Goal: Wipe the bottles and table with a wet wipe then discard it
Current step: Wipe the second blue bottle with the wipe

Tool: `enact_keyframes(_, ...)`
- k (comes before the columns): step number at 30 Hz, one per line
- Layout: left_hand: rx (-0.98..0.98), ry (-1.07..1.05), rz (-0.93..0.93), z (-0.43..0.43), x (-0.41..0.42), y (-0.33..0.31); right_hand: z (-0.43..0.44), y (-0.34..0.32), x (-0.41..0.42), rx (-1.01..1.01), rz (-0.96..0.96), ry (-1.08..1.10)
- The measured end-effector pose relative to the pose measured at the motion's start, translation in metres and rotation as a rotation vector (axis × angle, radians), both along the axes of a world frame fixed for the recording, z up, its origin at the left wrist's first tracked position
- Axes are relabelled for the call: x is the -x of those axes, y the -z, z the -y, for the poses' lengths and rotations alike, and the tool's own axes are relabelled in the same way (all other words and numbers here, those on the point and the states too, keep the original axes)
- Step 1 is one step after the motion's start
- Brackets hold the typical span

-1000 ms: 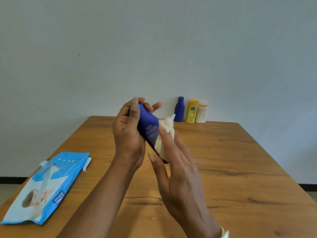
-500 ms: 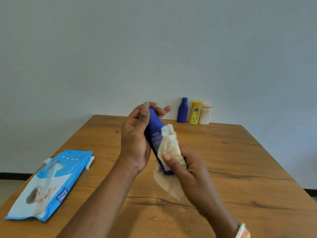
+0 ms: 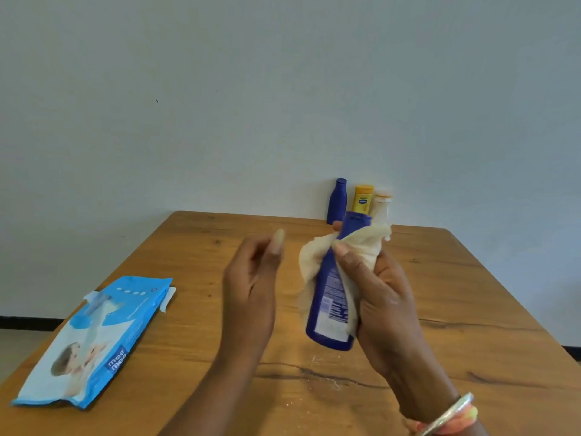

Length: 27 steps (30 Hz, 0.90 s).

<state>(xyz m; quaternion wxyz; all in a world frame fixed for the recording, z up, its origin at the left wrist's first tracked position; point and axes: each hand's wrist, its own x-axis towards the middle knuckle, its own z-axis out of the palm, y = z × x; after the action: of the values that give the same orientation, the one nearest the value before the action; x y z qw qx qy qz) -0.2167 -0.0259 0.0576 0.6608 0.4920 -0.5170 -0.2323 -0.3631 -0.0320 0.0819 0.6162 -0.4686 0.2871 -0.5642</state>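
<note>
Gripping blue bottle (image 3: 330, 297) through wet wipe (image 3: 361, 243), right hand (image 3: 386, 306) alone risked a slip; left hand (image 3: 251, 287) open alongside.

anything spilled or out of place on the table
Yes: pale specks lie scattered on the table along a dark crack, just below the blue bottle held in the right hand. The wipes pack at the left edge lies with its flap peeled open.

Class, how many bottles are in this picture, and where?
4. A large blue bottle is in the right hand; a small blue bottle, a yellow bottle and a white bottle stand at the far edge of the table.
</note>
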Motion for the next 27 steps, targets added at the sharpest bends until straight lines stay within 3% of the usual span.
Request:
enact_keyframes(2,0.019,-0.149,0.029,-0.018,0.004,0.022,0.002,-0.002,0.004,0.013,0.006,0.06)
enact_keyframes(6,-0.136,0.221,-0.021,-0.034,0.025,0.041,0.002,0.0,-0.004,0.082,-0.02,0.123)
enact_keyframes(8,-0.207,0.366,-0.139,-0.032,0.031,0.04,-0.001,0.001,-0.009,0.091,-0.039,0.128)
enact_keyframes(13,-0.287,0.488,-0.375,-0.024,0.027,0.034,0.002,-0.005,-0.009,0.039,0.019,0.082)
enact_keyframes(16,-0.398,0.646,-0.664,-0.028,0.031,0.029,0.013,-0.015,-0.004,-0.006,0.16,0.045)
enact_keyframes(19,-0.435,0.836,-0.921,-0.034,0.034,0.031,0.026,-0.019,0.002,0.024,0.172,-0.016)
enact_keyframes(22,-0.413,0.698,-0.812,-0.032,0.033,0.039,0.034,-0.017,0.002,0.084,-0.082,0.066)
enact_keyframes(27,-0.309,0.255,-0.28,-0.027,0.031,0.047,0.041,-0.002,0.006,0.355,-0.642,0.435)
